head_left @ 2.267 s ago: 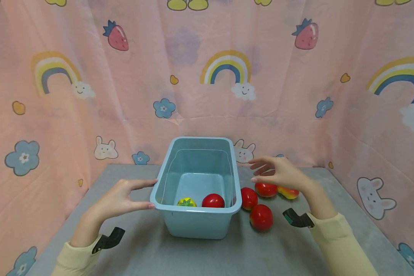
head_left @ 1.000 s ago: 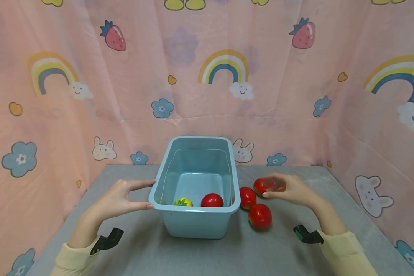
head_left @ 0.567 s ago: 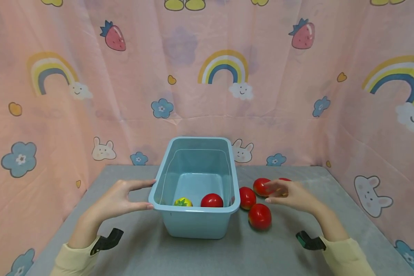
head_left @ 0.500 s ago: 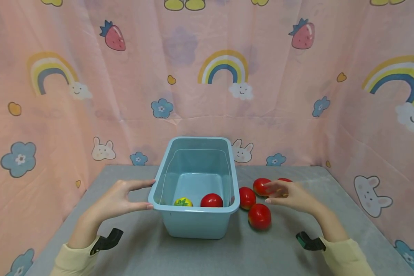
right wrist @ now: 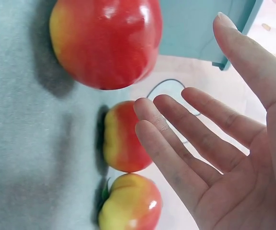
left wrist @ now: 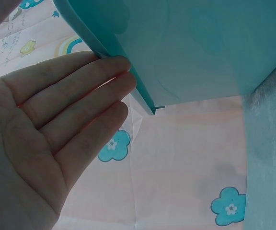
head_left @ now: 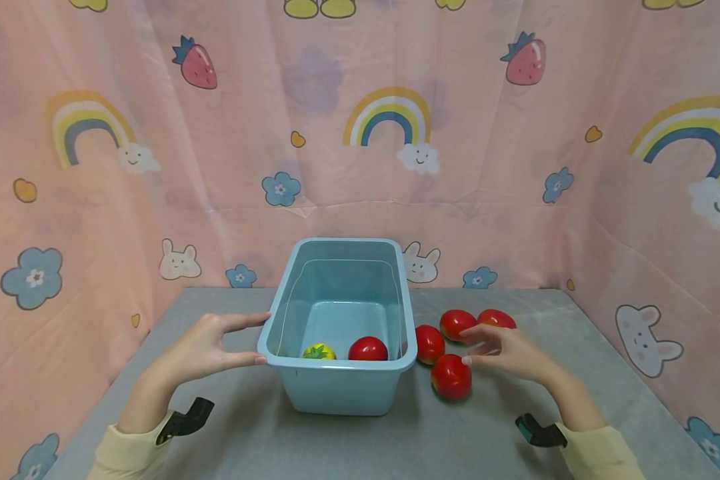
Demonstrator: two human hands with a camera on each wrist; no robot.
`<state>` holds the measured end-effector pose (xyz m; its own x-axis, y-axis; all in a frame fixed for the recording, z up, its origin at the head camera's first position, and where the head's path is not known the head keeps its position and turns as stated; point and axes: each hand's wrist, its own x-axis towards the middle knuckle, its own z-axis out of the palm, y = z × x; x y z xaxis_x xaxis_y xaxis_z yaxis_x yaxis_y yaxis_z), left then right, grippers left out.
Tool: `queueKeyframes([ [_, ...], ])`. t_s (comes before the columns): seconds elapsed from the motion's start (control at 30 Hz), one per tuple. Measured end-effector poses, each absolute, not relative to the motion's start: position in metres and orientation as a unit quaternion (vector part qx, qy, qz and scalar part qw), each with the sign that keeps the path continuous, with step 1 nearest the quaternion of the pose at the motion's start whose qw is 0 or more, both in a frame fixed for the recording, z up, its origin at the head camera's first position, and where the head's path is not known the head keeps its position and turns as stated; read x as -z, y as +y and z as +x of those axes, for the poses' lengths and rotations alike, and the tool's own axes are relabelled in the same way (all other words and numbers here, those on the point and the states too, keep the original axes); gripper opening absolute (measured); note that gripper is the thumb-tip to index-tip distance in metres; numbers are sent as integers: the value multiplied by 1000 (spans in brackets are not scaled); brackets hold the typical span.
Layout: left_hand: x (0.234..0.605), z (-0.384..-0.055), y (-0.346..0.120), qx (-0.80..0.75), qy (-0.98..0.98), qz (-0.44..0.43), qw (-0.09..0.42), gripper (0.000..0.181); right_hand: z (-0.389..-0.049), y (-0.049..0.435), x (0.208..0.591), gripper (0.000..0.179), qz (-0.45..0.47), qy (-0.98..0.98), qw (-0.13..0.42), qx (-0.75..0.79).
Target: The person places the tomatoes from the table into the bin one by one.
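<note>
A light blue plastic bin [head_left: 347, 390] stands mid-table. My left hand [head_left: 201, 347] is at its left rim, fingertips touching it, fingers straight and thumb spread apart; the left wrist view shows the left palm [left wrist: 37, 139] beside the bin wall. Inside the bin are a red tomato [head_left: 369, 349] and one with its green calyx and yellow end up [head_left: 319, 352]. My right hand [head_left: 510, 350], fingers loosely spread and holding nothing, hovers among several red-and-yellow tomatoes right of the bin, its thumb tip right at the front tomato [head_left: 452, 378]. In the right wrist view that tomato [right wrist: 107, 40] looks large above the fingers [right wrist: 200, 129].
Three other tomatoes lie farther back: one against the bin's right side [head_left: 430, 344], one behind it [head_left: 457, 325] and one at back right [head_left: 497, 319]. The grey table [head_left: 234, 427] ends at a pink patterned curtain [head_left: 234, 220] behind and on both sides.
My right hand has come down from above the back tomatoes, covered the back right one, then drawn nearer the front one. The back right tomato, earlier yellow-sided, now shows red. The left hand stays put.
</note>
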<state>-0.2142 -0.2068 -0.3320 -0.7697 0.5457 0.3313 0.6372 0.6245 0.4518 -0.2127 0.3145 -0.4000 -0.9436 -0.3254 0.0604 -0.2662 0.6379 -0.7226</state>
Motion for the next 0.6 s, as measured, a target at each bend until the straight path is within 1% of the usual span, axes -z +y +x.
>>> queueKeyframes([
  [0.27, 334, -215, -208, 283, -897, -329, 80, 63, -210, 315, 408, 56, -162, 902, 59, 395],
  [0.6, 334, -215, -208, 283, -896, -332, 82, 63, -208, 310, 420, 55, -170, 908, 53, 378],
])
